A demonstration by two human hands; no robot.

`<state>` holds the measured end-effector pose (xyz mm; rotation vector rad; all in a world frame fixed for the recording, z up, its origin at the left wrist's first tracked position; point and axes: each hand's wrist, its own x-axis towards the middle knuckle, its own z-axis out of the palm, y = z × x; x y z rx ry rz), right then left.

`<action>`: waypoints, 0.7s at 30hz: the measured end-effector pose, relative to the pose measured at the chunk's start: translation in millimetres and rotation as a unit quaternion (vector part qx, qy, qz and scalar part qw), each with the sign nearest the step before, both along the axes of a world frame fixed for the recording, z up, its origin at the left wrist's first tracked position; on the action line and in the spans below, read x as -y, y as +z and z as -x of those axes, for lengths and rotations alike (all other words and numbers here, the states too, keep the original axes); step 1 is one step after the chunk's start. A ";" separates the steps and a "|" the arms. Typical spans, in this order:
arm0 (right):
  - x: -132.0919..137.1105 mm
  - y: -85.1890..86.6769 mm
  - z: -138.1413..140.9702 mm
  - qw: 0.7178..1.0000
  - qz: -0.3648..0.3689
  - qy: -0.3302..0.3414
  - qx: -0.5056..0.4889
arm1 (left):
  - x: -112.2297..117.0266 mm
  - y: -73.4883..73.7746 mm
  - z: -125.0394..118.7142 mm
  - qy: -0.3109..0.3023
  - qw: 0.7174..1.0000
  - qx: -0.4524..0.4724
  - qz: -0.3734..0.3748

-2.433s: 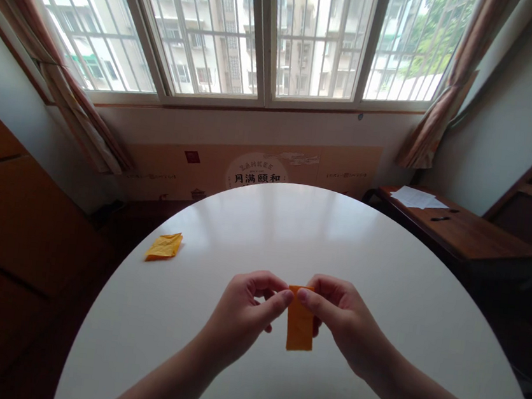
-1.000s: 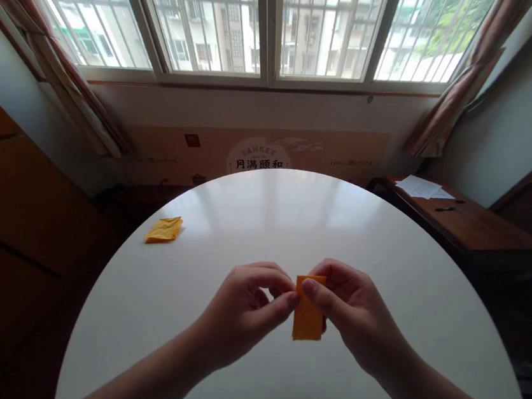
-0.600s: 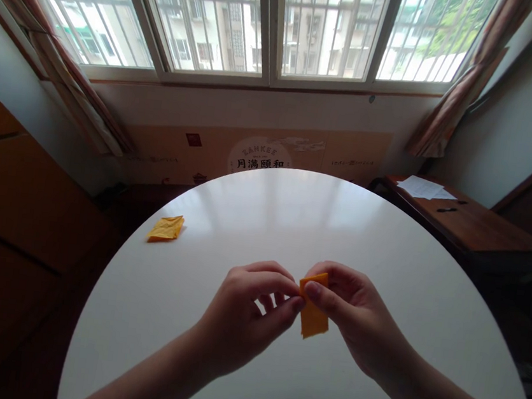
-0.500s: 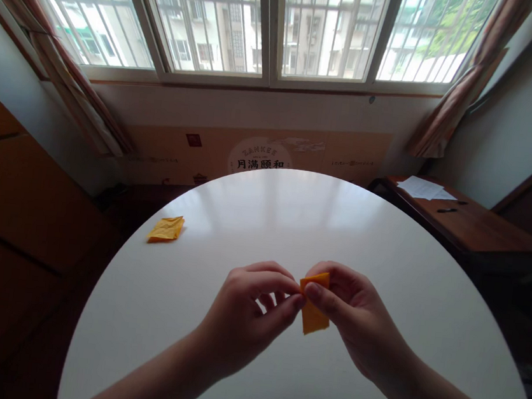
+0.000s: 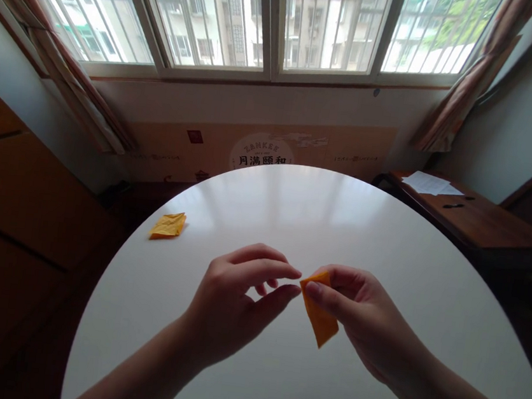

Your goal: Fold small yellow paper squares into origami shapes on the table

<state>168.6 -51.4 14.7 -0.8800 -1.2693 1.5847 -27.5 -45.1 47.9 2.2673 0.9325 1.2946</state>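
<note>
Between the thumb and fingers of my right hand (image 5: 355,299) is a small folded orange sheet (image 5: 322,321), thin like paper or cloth. Its lower end hangs free and tilts to the right above the table. My left hand (image 5: 240,299) is just left of the sheet's upper left corner, thumb and index finger apart with a small gap between their tips. Nothing shows between them. A second folded sheet (image 5: 167,225), yellow-orange and creased, lies near the table's left edge, away from both hands.
Both hands are above a round white table (image 5: 283,220). A brown side table (image 5: 489,218) at the right bears white papers (image 5: 431,184) and a small dark object (image 5: 451,206). Behind are a printed cardboard panel (image 5: 349,146) and a barred window (image 5: 219,21). A wooden cabinet (image 5: 8,228) stands left.
My left fingers have let go of the orange sheet's corner and moved slightly left, opening a little. The sheet's lower end has swung right in my right hand. The view has shifted slightly.
</note>
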 end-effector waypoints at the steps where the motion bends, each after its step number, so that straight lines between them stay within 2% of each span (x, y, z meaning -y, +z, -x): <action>1: 0.5 0.2 0.1 1.000 0.000 0.004 0.003 | -0.5 -0.5 0.4 -0.005 1.000 -0.004 0.000; 6: -0.3 0.8 0.4 1.000 0.008 0.009 0.020 | -2.6 -1.6 3.8 -0.026 1.000 -0.013 -0.002; 15: 0.9 4.3 -1.4 0.996 0.071 0.055 -0.001 | -4.8 2.0 5.0 -0.048 0.997 -0.044 -0.049; 21: 1.6 7.5 -2.2 0.995 0.086 0.044 -0.012 | -7.7 0.8 3.3 -0.067 0.993 -0.021 -0.090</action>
